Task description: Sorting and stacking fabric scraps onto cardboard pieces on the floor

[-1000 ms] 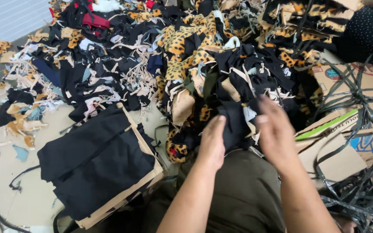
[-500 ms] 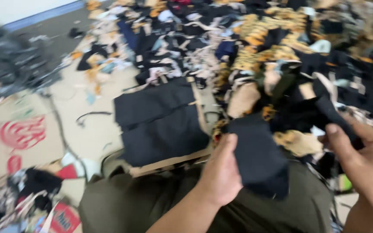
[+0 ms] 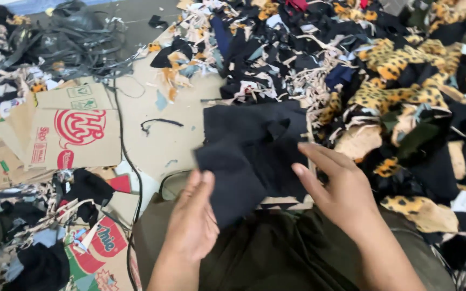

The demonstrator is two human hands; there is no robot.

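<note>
Hands laying a black fabric piece onto a dark stack on the floor.

Scrap heap of black and leopard-print offcuts fills the right; flattened cardboard cartons, tan with red round print, lie left, another red-and-green one lower left. Left hand flat, fingers open, pinning the piece's near edge, seemingly; right hand open on its right edge. Risk: limp cloth may fold or slide off-square, unpinched.

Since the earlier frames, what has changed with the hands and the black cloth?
Both hands pulled a black piece out of the scrap heap and carried it left onto the black stack. Left hand and right hand now rest at its edges. The heap stays put.
</note>
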